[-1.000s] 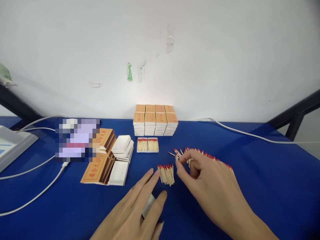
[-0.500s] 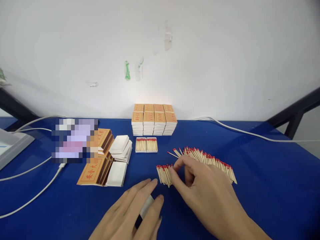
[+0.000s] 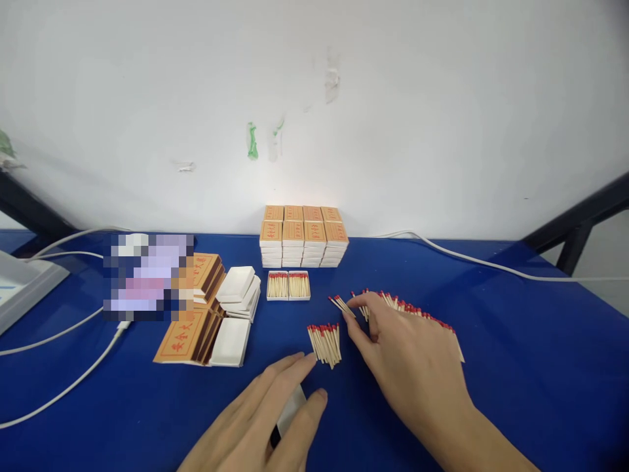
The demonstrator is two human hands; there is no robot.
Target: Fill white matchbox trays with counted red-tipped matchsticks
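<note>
My left hand [image 3: 268, 413] lies on the blue table [image 3: 515, 367], its fingers closed over a small white matchbox tray [image 3: 289, 408] that shows between them. Just beyond its fingertips sits a small bunch of red-tipped matches [image 3: 325, 342]. My right hand [image 3: 407, 357] reaches over a long loose heap of matches [image 3: 417, 313]. Its thumb and forefinger are pinched at the heap's left end, near a couple of stray matches [image 3: 340, 305]. What the pinch holds is too small to make out.
Two open trays filled with matches [image 3: 289, 285] stand in front of a stack of closed orange matchboxes [image 3: 303, 244] by the wall. Orange sleeves [image 3: 189, 331] and white empty trays [image 3: 236, 305] lie at the left. White cables [image 3: 63, 387] cross the table.
My right hand drew back from the small bunch to the left end of the loose heap. My left hand stayed put over the tray.
</note>
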